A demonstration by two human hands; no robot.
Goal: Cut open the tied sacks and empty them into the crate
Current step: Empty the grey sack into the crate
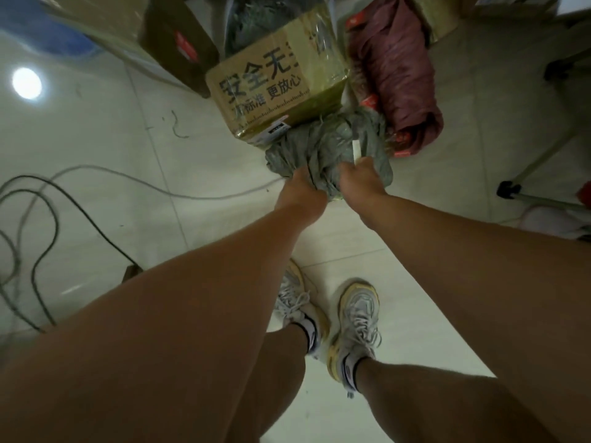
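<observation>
Head view—both hands, left hand (pixel 302 187) and right hand (pixel 359 177), grasp grey sack (pixel 323 148)—fingers hidden.

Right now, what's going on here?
A person stands bent over a grey-green sack on the tiled floor. The left hand bunches the sack's gathered neck, while the right hand holds a small white cutter against the top of it. The sack looks still closed. It lies against a printed cardboard box, with a reddish sack beside it. No crate can be identified.
</observation>
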